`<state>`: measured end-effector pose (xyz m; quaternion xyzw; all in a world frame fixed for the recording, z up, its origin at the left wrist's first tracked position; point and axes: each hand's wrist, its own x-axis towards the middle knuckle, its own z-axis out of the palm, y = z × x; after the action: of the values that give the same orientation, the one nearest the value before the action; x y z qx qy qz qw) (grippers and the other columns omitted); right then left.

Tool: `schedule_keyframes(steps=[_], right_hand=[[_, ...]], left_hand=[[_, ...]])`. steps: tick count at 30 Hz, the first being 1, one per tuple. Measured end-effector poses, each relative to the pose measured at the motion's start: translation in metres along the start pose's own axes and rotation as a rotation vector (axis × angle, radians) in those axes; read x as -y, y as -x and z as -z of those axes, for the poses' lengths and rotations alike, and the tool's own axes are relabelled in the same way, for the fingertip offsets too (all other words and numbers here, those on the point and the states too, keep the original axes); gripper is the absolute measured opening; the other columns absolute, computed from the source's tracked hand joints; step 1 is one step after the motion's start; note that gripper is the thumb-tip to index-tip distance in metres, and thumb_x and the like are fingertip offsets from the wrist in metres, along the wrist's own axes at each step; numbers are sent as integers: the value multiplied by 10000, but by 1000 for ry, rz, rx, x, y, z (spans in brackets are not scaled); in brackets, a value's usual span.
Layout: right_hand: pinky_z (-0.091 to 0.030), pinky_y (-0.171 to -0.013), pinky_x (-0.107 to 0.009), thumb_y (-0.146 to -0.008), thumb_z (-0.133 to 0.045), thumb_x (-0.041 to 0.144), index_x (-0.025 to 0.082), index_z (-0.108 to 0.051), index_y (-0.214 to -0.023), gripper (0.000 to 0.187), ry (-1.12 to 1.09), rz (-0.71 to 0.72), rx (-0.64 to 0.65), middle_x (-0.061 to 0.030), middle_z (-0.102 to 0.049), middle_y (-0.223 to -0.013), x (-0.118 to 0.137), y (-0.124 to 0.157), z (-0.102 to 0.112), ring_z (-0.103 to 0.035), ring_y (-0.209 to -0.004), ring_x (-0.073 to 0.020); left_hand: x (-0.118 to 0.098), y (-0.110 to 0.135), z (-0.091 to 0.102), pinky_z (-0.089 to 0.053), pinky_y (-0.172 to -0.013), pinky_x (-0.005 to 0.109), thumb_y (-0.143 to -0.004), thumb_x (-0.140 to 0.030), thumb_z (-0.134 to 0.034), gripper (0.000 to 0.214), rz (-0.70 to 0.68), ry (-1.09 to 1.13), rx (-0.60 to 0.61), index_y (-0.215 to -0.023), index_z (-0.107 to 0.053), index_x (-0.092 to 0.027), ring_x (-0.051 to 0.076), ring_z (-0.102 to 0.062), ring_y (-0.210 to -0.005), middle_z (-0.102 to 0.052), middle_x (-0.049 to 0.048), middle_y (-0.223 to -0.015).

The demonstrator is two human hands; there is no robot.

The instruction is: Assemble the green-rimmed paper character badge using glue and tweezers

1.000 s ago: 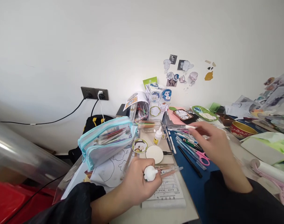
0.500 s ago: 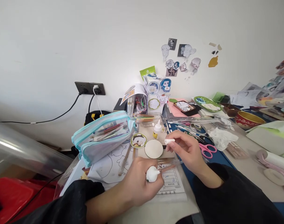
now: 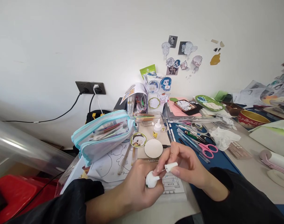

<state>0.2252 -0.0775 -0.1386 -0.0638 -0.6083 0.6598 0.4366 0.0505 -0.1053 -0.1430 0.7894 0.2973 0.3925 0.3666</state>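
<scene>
My left hand is wrapped round a small white glue bottle, its nozzle pointing right. In my right hand a white cap is pinched between thumb and fingers, close to that nozzle; a thin pin seems to stick out of the cap. My right fingertips are at the bottle's top; whether they touch it I cannot tell. Just beyond the hands lie a blank round white disc and a round painted piece with a green rim. Another white bottle with a yellow label stands upright behind the disc.
A clear pencil case with light blue trim lies at the left over drawn paper sheets. Pink-handled scissors and several pens rest on a blue mat at the right. Farther right are crumpled tissue and a red bowl.
My right hand has moved down and left with the cap, from beside the disc to the nozzle of the held bottle. The left hand has stayed nearly still.
</scene>
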Motion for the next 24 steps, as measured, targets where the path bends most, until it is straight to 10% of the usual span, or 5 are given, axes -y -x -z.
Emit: schedule_keyframes(steps=[24], right_hand=[[-578,-789,-390,-862,-629,140,206,-491,-813,160,259,22,115,-126,-742,-965,15,4,5,-734,-936,-245]], left_hand=[[4,4,-6,-240,-480,249,-659,-93,-447,226,47,-41,37,-623,-263,-218,88,-254,-511,-293,-63,-560]])
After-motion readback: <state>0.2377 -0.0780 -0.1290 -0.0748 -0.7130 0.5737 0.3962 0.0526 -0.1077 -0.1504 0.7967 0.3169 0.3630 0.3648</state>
